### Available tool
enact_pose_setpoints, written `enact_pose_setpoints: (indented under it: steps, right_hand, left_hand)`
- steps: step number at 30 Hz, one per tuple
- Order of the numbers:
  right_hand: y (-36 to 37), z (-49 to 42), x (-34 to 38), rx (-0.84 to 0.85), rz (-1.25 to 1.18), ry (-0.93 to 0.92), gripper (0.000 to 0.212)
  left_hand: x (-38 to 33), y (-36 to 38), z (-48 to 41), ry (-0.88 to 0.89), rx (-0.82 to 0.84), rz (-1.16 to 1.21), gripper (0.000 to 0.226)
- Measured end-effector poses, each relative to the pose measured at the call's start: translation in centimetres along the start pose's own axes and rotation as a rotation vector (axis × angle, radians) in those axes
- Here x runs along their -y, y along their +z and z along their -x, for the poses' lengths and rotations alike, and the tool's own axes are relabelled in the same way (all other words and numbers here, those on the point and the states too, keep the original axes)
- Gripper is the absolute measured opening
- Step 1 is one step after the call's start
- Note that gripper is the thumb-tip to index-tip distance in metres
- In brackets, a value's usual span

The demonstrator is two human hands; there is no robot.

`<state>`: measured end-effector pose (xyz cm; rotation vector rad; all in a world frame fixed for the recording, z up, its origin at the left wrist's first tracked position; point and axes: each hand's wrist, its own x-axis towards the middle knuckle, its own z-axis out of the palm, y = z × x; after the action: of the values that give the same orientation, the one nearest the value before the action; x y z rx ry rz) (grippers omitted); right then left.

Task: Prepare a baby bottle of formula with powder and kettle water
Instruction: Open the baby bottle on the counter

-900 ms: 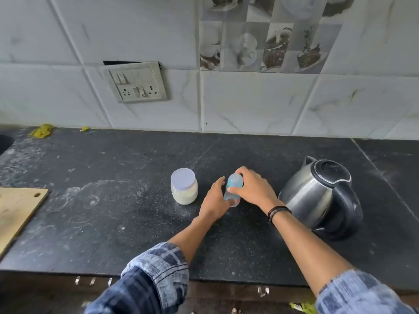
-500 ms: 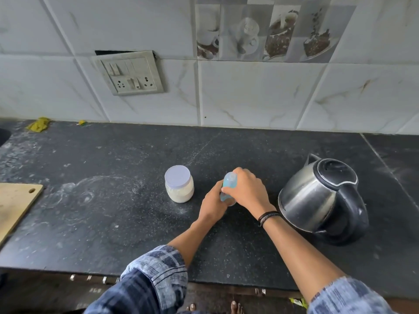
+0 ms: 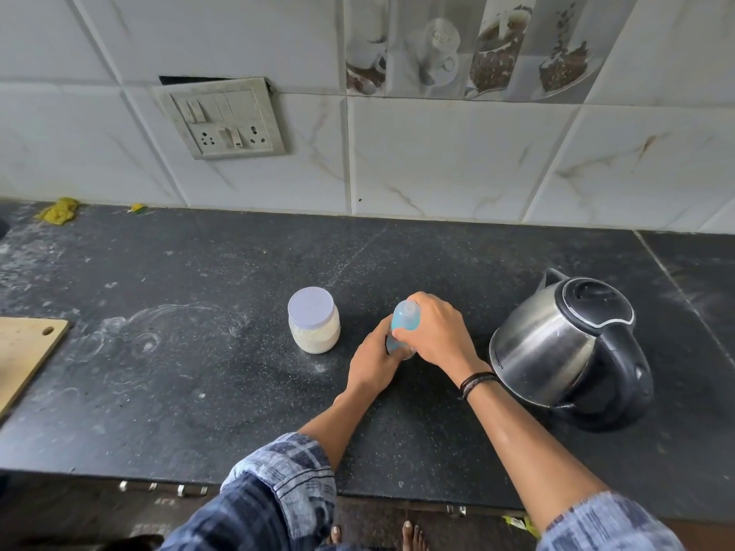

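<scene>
A small baby bottle (image 3: 405,322) with a blue cap stands on the black counter (image 3: 199,371) near its middle. My right hand (image 3: 439,335) grips the blue cap from the right and above. My left hand (image 3: 372,363) holds the bottle's lower body from the left. Most of the bottle's body is hidden between the two hands. To the left stands a clear jar of white powder (image 3: 314,322) with its pale lid on. To the right sits a steel kettle (image 3: 572,347) with a black lid and handle, lid down.
A wooden cutting board (image 3: 24,351) lies at the counter's left edge. A switch and socket panel (image 3: 226,119) hangs on the tiled wall. Yellow scraps (image 3: 59,210) lie at the back left. White powder smears mark the counter left of the jar.
Both hands have closed more tightly around the bottle: the left hand moved in onto its lower body and the right hand settled over the cap. Jar and kettle have not moved.
</scene>
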<state>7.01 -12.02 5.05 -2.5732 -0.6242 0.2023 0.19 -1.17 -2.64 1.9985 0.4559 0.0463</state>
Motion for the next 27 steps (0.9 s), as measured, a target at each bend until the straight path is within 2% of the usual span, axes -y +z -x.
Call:
enact_pose_setpoints:
  steps: [14, 23, 27]
  right_hand:
    - [-1.3, -0.5, -0.5, 0.103, 0.049, -0.091, 0.053]
    - [-0.5, -1.3, 1.2, 0.162, 0.286, -0.014, 0.063]
    - [-0.6, -1.9, 1.5, 0.192, 0.318, -0.016, 0.062]
  left_hand:
    - [-0.2, -0.1, 0.1, -0.010, 0.015, -0.051, 0.060]
    - [-0.5, -0.3, 0.4, -0.011, 0.004, -0.053, 0.058]
    - [-0.6, -0.4, 0.4, -0.023, 0.004, -0.049, 0.059]
